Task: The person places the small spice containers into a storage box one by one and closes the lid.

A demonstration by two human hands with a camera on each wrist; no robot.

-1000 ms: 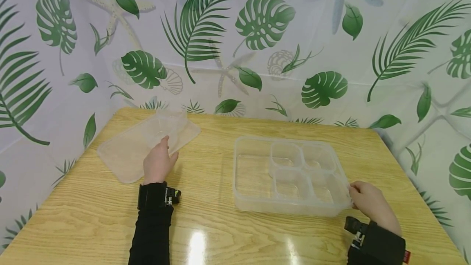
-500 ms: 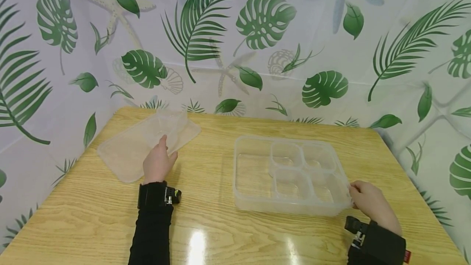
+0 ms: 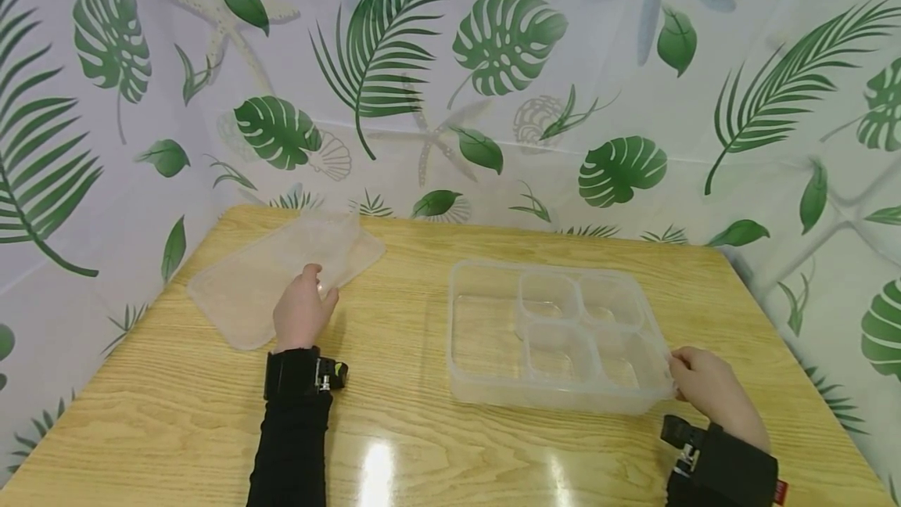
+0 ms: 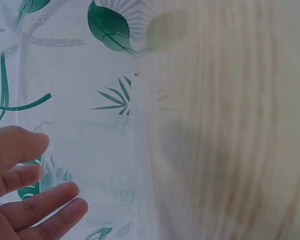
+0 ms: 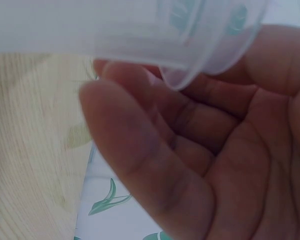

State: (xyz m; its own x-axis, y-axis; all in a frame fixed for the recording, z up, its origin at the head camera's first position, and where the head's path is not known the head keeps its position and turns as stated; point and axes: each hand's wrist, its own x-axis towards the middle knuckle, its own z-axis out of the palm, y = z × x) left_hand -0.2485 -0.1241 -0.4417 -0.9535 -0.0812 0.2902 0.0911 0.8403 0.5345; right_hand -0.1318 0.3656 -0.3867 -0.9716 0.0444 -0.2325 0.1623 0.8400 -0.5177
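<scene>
A clear plastic container (image 3: 486, 390) with several compartments sits on the right half of the wooden table. My right hand (image 3: 704, 386) grips its near right corner; in the right wrist view the container's rounded corner (image 5: 190, 55) lies against my curled fingers (image 5: 140, 150). A translucent flat lid (image 3: 253, 284) lies at the back left of the table. My left hand (image 3: 304, 311) pinches its near right edge, thumb on top. In the left wrist view my fingers (image 4: 35, 205) sit at the lid's (image 4: 100, 150) lower left.
The wooden table (image 3: 394, 413) is walled by a leaf-print curtain (image 3: 493, 100) at the back, left and right. Bare wood lies between the lid and the container and along the near edge. Black sleeves with wrist cameras cover both forearms.
The lid's far end, slightly raised before, now lies flat on the table. My left hand has shifted a little. The right hand and container have not moved.
</scene>
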